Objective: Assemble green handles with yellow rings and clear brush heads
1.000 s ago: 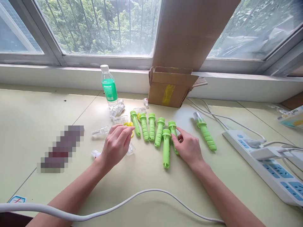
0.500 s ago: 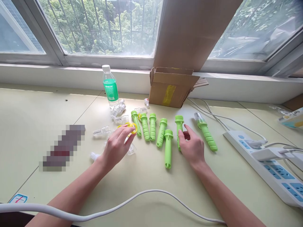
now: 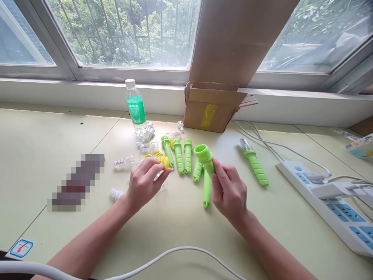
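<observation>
Right grip (image 3: 230, 192) is closed around a green tube (image 3: 204, 155), held up mid-frame above the counter (image 3: 180, 225). Left grip (image 3: 144, 182) pinches a yellow ring (image 3: 165, 162) just left of it.

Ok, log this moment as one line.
left hand: pinches yellow ring | right hand: holds green tube off table, open end up | nearby: row of green tubes, clear caps, water bottle

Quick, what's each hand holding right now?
Left hand: closed on a yellow ring.
Right hand: closed on a green tube, lifted.
</observation>
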The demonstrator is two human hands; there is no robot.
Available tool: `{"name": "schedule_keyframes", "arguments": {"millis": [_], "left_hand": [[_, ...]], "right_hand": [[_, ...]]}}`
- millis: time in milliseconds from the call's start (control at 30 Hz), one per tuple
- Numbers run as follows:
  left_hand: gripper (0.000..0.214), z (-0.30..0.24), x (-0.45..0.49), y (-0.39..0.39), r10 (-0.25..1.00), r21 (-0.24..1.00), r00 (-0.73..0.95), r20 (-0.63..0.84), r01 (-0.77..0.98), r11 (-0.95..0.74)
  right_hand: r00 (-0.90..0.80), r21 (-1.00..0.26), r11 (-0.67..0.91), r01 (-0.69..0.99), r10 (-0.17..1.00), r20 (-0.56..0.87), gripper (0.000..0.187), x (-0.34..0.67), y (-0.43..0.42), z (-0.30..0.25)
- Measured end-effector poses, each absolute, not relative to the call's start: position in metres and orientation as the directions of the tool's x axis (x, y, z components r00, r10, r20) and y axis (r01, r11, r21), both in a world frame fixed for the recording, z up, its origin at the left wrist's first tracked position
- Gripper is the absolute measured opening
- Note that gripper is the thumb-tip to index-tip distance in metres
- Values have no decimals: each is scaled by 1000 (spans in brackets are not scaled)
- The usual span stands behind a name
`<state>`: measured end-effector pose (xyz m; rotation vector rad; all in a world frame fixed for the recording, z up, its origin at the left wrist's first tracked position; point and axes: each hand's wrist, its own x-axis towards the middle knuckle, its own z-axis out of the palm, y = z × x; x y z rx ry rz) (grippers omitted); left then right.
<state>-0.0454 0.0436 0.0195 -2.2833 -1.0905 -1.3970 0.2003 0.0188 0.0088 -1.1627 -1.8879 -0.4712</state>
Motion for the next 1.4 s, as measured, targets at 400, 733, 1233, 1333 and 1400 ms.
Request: {"name": "schedule_keyframes", "arguments": {"millis": [400,733,1233,1333,1400], "left_hand": [[10,23,-33,36,592,466,162,790,468,-750],[23,20,-30,30,690,582,164,705,423,-695],[18,25,-23,27,948,965,200,248,28,-259],[20,24,-23,28,959,983,213,185,-22,-184],[19,24,-23,28,960,985,220,172,-48,-165]], "right_hand": [[-456,-46,719,694,488,745,59,191,10,9],[-486,4,709,705,479,731,46,190,12,8],[-479,63,662,747,469,742,41,194,15,10],[-478,70,656,752,468,743,38,194,15,11],[-477,74,650,756,471,742,37,194,15,12]]}}
